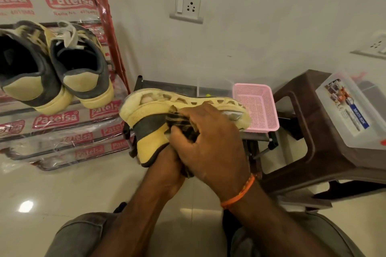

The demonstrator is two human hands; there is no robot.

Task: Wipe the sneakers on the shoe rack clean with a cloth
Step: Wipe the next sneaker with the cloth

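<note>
The left hand grips a sneaker; the right hand clutches a dark cloth against it, near a pink basket and brown stool.

Both forearms bare, no sleeves. Thin orange thread band on right wrist, centre-right of frame. Grey trousers along bottom edge.

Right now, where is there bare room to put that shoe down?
Bare floor lies in front of the rack, left of the arms. The rack's top tier is crowded by two sneakers. The pink basket looks empty; the stool carries a plastic box.
</note>
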